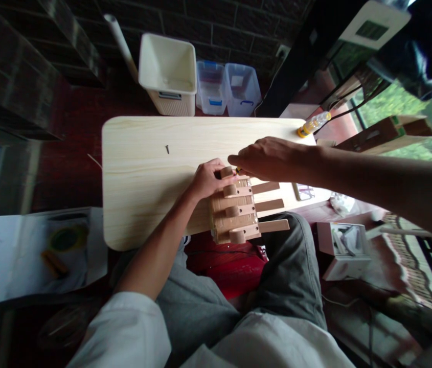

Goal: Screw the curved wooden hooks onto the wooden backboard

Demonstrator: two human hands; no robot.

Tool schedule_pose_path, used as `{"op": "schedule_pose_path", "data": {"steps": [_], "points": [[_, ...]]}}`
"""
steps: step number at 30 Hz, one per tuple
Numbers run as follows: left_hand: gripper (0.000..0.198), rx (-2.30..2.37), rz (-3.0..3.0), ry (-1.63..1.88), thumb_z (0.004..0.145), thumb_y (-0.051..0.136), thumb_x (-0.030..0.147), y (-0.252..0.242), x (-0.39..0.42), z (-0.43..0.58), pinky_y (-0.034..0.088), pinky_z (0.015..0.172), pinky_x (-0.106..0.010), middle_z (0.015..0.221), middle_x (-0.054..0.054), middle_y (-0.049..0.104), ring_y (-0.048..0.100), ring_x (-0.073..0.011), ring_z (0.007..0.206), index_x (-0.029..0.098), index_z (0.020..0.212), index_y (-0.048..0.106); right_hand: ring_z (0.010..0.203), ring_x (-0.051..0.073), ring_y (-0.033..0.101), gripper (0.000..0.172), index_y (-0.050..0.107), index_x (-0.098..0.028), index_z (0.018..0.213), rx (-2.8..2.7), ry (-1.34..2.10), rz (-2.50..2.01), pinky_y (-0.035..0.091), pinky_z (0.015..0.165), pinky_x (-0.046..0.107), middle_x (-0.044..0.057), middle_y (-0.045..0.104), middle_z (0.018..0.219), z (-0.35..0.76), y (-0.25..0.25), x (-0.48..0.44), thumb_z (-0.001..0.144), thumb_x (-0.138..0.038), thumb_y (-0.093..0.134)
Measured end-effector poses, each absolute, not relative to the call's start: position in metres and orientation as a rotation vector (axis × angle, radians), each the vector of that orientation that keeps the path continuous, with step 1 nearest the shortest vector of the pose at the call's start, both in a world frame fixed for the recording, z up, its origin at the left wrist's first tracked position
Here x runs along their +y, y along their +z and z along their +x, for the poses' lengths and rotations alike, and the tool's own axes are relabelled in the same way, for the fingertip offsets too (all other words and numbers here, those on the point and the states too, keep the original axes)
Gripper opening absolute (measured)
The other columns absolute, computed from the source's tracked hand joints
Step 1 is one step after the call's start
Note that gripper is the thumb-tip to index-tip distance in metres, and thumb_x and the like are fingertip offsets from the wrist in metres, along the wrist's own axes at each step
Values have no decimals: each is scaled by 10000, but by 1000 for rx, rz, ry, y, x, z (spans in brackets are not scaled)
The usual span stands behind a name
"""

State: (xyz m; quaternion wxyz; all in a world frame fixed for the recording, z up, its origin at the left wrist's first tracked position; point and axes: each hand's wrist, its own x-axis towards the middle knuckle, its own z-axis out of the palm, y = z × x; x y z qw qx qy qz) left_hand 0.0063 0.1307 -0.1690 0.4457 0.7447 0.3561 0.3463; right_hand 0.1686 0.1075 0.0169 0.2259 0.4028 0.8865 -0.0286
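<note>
A taped cardboard block [219,221] lies at the front edge of the pale wooden table [135,179], with several wooden strips [245,209] across it. These strips have rounded wooden ends and dark holes; other flat strips [270,205] stick out to the right. My left hand [211,179] is closed on the farthest rounded wooden piece [226,173], its fingertips at the strip. Just above that strip, my right hand [256,155] is wrapped round a tool with a bit of yellow and black [239,169] showing beneath; most of it is hidden.
A dark screw [167,149] lies on the table's left half. At the back right corner stands a clear bottle with a yellow base [311,125]. Beyond the table are a cream bin [167,66] and two clear boxes [211,87]. A phone-like object [304,191] rests near the right edge.
</note>
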Motion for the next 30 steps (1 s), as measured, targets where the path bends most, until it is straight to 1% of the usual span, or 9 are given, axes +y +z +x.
{"op": "schedule_pose_path", "data": {"steps": [5, 8, 10, 13, 18, 22, 26, 30], "points": [[281, 882, 1858, 851, 767, 731, 450, -167, 131, 6, 468, 669, -251, 813, -19, 639, 585, -140, 718, 170, 749, 725, 857, 266, 643, 308, 594, -176, 1211, 2379, -122, 1208, 373, 679, 353, 150, 714, 968, 167, 18, 112, 975, -326, 467], [271, 878, 1856, 847, 760, 741, 447, -168, 131, 7, 469, 668, -251, 826, -18, 646, 591, -143, 726, 178, 791, 740, 872, 254, 640, 340, 566, -159, 1248, 2377, -138, 1171, 371, 674, 335, 149, 707, 1027, 167, 21, 116, 951, -314, 510], [271, 882, 1843, 850, 750, 750, 446, -170, 131, 7, 474, 670, -255, 835, -20, 651, 598, -149, 738, 182, 812, 748, 873, 235, 637, 331, 559, -161, 1254, 2393, -166, 1123, 367, 676, 323, 139, 703, 1054, 168, 22, 117, 951, -283, 504], [274, 895, 1829, 853, 741, 757, 448, -171, 131, 8, 476, 663, -256, 834, -18, 650, 601, -151, 740, 184, 813, 750, 845, 219, 634, 302, 571, -157, 1230, 2401, -187, 1119, 361, 665, 317, 135, 703, 1027, 171, 20, 116, 968, -269, 469], [284, 894, 1844, 834, 734, 755, 457, -170, 132, 7, 482, 675, -260, 836, -14, 650, 598, -149, 738, 190, 829, 755, 799, 226, 638, 332, 581, -151, 1203, 2369, -137, 1266, 361, 636, 312, 141, 708, 955, 179, 13, 113, 966, -366, 493], [295, 915, 1816, 820, 722, 760, 449, -169, 131, 7, 501, 699, -269, 849, -23, 666, 617, -167, 768, 192, 868, 763, 809, 228, 643, 346, 564, -161, 1218, 2404, -140, 1248, 364, 635, 307, 137, 708, 988, 183, 11, 112, 947, -373, 523], [281, 914, 1790, 836, 703, 776, 424, -169, 130, 9, 520, 752, -269, 943, -31, 688, 641, -174, 836, 194, 863, 759, 823, 222, 645, 290, 567, -186, 1207, 2437, -172, 1169, 365, 642, 303, 117, 711, 1000, 182, 12, 112, 956, -313, 498], [276, 907, 1759, 843, 698, 781, 408, -169, 130, 9, 534, 776, -263, 1032, -48, 695, 657, -176, 878, 180, 851, 754, 779, 224, 644, 291, 585, -171, 1185, 2378, -156, 1230, 358, 627, 304, 131, 715, 938, 178, 14, 109, 965, -335, 489]]}}
